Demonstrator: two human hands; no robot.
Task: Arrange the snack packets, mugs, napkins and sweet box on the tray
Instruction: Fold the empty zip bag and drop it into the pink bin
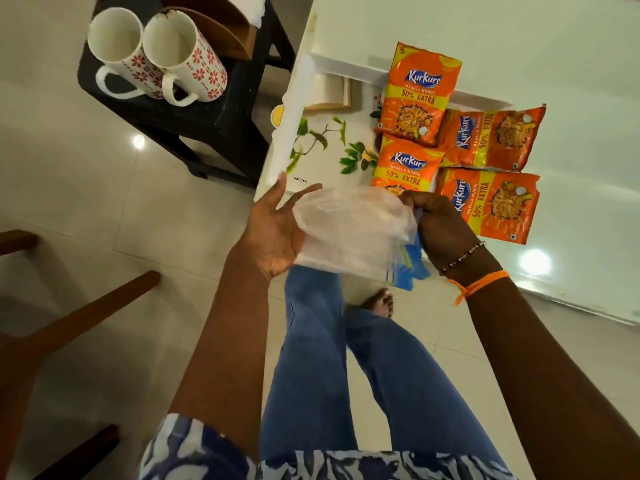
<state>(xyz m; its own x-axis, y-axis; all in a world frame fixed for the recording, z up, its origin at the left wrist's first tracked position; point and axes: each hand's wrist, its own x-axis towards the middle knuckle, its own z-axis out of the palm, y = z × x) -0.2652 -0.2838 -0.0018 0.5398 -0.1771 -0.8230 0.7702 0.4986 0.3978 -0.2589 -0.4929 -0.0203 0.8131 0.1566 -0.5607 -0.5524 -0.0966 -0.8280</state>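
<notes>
Between both hands, clear plastic bag [349, 230]: left hand [277, 226] flat-fingered beneath it, right hand [440, 226] pinching its edge. Beyond right grip, four snack packets [415, 98] on tray [304, 157]. Far left, two mugs [156, 64] on black stool [207, 119].

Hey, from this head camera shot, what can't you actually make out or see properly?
- Contents of the clear plastic packet: blurred and translucent, held between the left hand and right hand.
- Lower part of the nearest snack packet: hidden behind that plastic.
- Wooden holder behind the mugs: cut off by the top edge.
- Box at the tray's far end: washed out by glare.
</notes>
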